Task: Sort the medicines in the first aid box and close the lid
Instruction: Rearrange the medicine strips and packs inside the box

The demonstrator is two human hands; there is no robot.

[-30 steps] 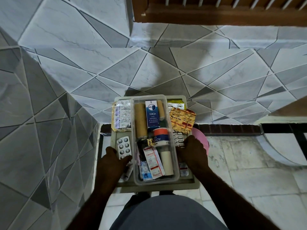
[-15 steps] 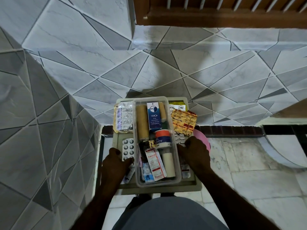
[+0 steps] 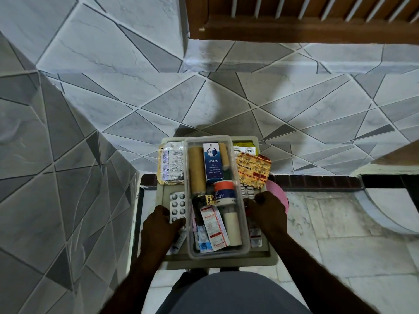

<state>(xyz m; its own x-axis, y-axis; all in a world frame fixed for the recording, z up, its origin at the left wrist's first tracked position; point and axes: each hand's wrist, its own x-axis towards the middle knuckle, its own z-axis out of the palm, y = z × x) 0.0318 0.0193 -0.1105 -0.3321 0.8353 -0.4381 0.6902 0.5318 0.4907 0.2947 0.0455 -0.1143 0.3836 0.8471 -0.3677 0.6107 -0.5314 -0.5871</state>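
Both hands grip a clear inner tray (image 3: 215, 253): the left hand (image 3: 159, 227) curls on its left wall, the right hand (image 3: 266, 213) on its right, above the open beige first aid box (image 3: 267, 259), crowded with blister strips (image 3: 178, 206), against a tiled wall (image 3: 113, 98).

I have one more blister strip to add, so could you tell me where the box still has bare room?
Bare floor shows in the box left side, between the foil strips and round-pill blister. The clear tray is packed; the right side is covered by orange strips.
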